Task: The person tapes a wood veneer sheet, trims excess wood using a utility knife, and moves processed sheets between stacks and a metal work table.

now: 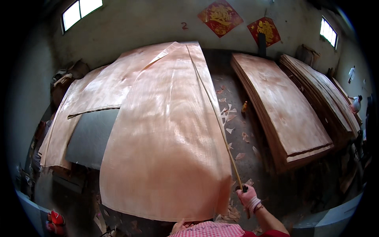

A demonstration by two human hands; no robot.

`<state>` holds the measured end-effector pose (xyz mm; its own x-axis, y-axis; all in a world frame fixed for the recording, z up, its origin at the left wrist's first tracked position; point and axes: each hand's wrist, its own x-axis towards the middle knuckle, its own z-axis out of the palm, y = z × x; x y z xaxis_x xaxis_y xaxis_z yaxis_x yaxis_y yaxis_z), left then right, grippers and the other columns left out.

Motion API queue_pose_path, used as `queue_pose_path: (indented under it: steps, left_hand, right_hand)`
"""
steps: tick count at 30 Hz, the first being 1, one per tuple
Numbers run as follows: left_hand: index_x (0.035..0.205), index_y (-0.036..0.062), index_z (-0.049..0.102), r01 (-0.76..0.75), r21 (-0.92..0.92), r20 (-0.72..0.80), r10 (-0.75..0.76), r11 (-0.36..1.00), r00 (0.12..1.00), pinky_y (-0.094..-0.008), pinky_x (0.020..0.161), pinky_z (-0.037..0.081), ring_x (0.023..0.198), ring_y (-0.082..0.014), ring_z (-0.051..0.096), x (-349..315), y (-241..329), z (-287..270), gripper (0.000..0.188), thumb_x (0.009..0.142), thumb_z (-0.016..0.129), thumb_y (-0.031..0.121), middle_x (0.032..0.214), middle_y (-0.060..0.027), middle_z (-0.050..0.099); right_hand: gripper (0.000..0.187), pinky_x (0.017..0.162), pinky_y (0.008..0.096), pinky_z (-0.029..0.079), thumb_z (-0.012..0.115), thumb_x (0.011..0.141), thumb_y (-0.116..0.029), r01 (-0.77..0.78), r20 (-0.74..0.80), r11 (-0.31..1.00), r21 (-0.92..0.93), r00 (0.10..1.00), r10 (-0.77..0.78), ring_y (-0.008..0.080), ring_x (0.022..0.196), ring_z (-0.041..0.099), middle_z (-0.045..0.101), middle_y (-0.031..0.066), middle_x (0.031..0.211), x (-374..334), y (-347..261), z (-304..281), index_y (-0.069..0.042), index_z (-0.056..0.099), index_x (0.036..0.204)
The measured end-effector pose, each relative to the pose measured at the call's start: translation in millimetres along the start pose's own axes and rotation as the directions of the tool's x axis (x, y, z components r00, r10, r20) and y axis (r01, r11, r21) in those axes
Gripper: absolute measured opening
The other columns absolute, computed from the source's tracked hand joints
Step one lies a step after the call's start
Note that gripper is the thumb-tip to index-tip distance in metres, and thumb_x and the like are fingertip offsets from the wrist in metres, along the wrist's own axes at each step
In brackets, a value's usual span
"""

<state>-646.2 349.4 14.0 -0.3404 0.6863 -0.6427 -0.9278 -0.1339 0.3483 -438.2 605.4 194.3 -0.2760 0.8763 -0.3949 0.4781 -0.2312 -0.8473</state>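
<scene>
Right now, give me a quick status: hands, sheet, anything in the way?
Right hand gripping long stick. Left hand at wood sheet's near edge, grip unclear. Stick runs along sheet's right side; scraps litter floor alongside.

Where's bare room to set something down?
The grey surface, bordered left and above by wood sheets and right by the large sheet, is bare. So is the nearer right-hand stack's top. Scraps clutter the floor between sheet and stack.
</scene>
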Motion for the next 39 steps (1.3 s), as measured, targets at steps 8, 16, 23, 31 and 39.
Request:
queue_pose_path:
  steps: [8,16,23,31,39]
  left_hand:
    - [0.097,0.0094,0.057,-0.428,-0.159,-0.105,0.416,0.889,0.903,-0.0356,0.072,0.048,0.085,-0.0202,0.059,-3,144,-62,0.027,0.086,0.047,0.031,0.092,-0.0039,0.063]
    - [0.109,0.005,0.052,-0.659,-0.107,-0.163,0.64,0.745,0.75,-0.0396,0.088,0.041,0.101,-0.0231,0.052,4,295,-129,0.033,0.085,0.049,0.027,0.111,-0.0075,0.056]
    - [0.114,0.0041,0.05,-0.693,0.024,-0.17,0.686,0.72,0.707,-0.0411,0.09,0.038,0.104,-0.0255,0.051,4,342,-153,0.041,0.081,0.052,0.03,0.114,-0.0081,0.054]
    - [0.12,0.0055,0.044,-0.687,0.021,-0.269,0.666,0.726,0.696,-0.0433,0.093,0.036,0.109,-0.0272,0.047,-21,357,-129,0.046,0.082,0.051,0.031,0.121,-0.0086,0.049]
    - [0.12,0.0057,0.044,-0.622,-0.054,-0.172,0.607,0.781,0.776,-0.0436,0.093,0.036,0.11,-0.0281,0.046,6,376,-174,0.044,0.081,0.053,0.027,0.121,-0.0091,0.049]
  right_hand:
    - [0.025,0.042,0.0283,0.044,0.055,0.08,-0.017,-0.348,0.501,0.907,0.239,0.844,0.192,0.0163,0.045,0.052,0.054,0.0072,0.06,-44,14,-29,-0.004,0.053,0.102]
    - [0.023,0.036,0.0265,0.036,0.054,0.081,-0.029,-0.229,-0.004,0.973,-0.019,0.973,0.229,0.0116,0.038,0.043,0.046,0.0006,0.051,-58,-11,-7,-0.007,0.053,0.073]
    - [0.026,0.037,0.028,0.038,0.061,0.073,-0.028,-0.454,0.102,0.833,-0.315,0.857,0.506,0.0129,0.038,0.045,0.044,0.0007,0.046,-190,35,-52,-0.006,0.052,0.061]
    - [0.019,0.06,0.0306,0.045,0.053,0.082,-0.019,-0.68,-0.235,0.614,-0.401,0.724,0.648,0.0214,0.067,0.056,0.058,0.0127,0.074,-291,113,-146,-0.004,0.059,0.093]
    - [0.025,0.06,0.0343,0.045,0.057,0.079,-0.025,-0.82,-0.605,0.537,-0.199,0.534,0.59,0.0218,0.066,0.057,0.062,0.0099,0.075,-389,153,-260,-0.006,0.063,0.094]
